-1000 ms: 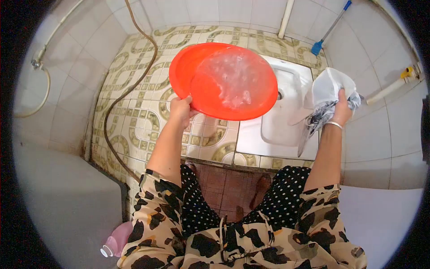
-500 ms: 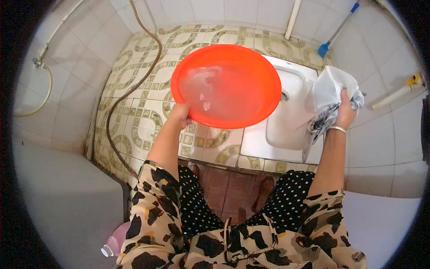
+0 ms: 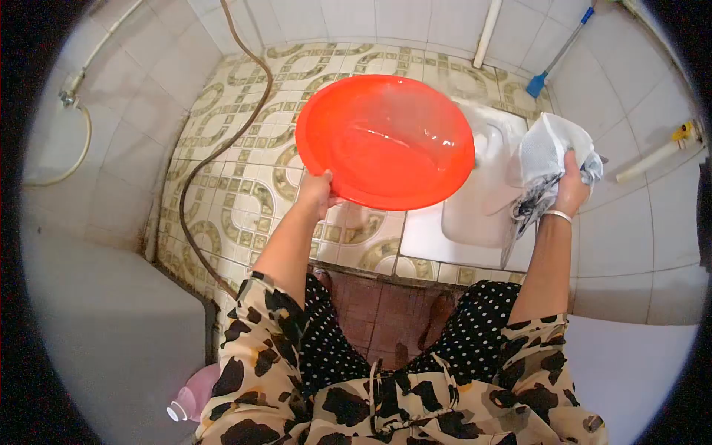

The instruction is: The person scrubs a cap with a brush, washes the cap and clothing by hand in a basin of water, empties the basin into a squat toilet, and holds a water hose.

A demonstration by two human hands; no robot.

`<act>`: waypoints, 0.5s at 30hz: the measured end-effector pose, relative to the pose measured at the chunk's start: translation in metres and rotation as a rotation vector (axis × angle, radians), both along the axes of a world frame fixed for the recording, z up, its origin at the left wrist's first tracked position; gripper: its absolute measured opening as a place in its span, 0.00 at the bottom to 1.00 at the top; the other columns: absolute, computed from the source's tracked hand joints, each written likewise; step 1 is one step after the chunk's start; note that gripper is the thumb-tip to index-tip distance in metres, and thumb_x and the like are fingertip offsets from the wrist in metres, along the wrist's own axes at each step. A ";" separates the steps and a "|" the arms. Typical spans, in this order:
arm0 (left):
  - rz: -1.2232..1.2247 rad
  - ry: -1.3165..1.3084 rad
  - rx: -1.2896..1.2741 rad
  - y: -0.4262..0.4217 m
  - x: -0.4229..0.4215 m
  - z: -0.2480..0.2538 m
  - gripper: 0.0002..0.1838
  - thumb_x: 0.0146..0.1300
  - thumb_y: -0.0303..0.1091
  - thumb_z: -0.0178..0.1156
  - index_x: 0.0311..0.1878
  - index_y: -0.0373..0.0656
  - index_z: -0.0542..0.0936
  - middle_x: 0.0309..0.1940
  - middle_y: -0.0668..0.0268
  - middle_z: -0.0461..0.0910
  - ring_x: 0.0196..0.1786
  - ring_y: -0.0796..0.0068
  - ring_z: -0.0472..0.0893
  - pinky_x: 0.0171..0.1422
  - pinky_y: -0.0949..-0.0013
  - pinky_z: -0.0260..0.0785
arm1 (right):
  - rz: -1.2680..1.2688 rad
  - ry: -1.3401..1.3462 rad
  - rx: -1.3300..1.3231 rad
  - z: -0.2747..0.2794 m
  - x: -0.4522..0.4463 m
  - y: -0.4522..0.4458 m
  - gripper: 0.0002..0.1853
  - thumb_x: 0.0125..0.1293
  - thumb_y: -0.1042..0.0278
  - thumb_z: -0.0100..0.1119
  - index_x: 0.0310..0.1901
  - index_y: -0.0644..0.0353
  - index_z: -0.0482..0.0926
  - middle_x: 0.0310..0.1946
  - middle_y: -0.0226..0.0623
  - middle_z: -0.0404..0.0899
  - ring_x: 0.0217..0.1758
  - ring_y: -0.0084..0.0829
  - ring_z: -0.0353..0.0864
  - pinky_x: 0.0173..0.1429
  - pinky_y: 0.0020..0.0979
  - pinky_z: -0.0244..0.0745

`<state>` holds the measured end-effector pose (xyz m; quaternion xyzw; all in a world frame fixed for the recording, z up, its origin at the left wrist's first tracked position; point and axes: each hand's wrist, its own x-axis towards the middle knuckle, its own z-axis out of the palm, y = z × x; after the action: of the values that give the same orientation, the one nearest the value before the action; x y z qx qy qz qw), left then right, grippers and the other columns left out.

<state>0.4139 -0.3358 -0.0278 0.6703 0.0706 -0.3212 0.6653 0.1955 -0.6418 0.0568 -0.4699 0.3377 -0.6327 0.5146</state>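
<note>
My left hand [image 3: 317,195] is closed on the near-left rim of a round red basin [image 3: 356,156]. Cloudy water lies along the basin's far right side, and the basin seems tilted that way, its right edge over the white squat toilet [image 3: 423,233]. In my right hand [image 3: 571,190], at the toilet's right side, is a bunched wet cloth [image 3: 552,144], white with black-patterned parts. One end of the cloth hangs down over the toilet's right edge. The fingers of my right hand are wrapped round it, partly hidden by folds.
A brown hose [image 3: 252,119] runs across the patterned tile floor at the left. A blue brush [image 3: 537,83] leans in the far right corner. A pipe with a yellow fitting [image 3: 682,133] is on the right wall. A pink bottle [image 3: 196,393] stands at lower left.
The basin has shifted slightly right with my left hand, and its water has moved from the left side to the far right. My right hand and the cloth have hardly moved.
</note>
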 end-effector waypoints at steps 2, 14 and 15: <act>-0.010 0.010 0.027 0.002 0.009 -0.025 0.17 0.63 0.35 0.41 0.53 0.40 0.62 0.45 0.55 0.71 0.40 0.60 0.76 0.32 0.62 0.75 | -0.032 0.010 0.006 0.002 -0.003 0.005 0.20 0.49 0.73 0.61 0.45 0.72 0.71 0.42 0.40 0.74 0.42 0.31 0.73 0.47 0.28 0.67; 0.015 0.059 -0.042 0.020 0.054 -0.027 0.13 0.61 0.35 0.44 0.45 0.40 0.69 0.36 0.58 0.76 0.33 0.66 0.78 0.26 0.64 0.73 | -0.063 0.068 -0.039 -0.003 -0.005 -0.003 0.22 0.50 0.70 0.61 0.45 0.73 0.70 0.43 0.41 0.73 0.44 0.30 0.72 0.48 0.28 0.66; 0.068 0.014 -0.133 0.024 0.061 -0.021 0.11 0.60 0.33 0.47 0.44 0.39 0.69 0.36 0.59 0.76 0.32 0.67 0.78 0.28 0.66 0.72 | -0.122 0.115 0.001 -0.002 -0.006 -0.002 0.22 0.51 0.68 0.61 0.46 0.74 0.70 0.44 0.41 0.73 0.44 0.31 0.72 0.49 0.28 0.66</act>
<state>0.4746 -0.3113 -0.0483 0.6196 0.0764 -0.3071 0.7183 0.1899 -0.6442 0.0550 -0.4838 0.3953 -0.6345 0.4550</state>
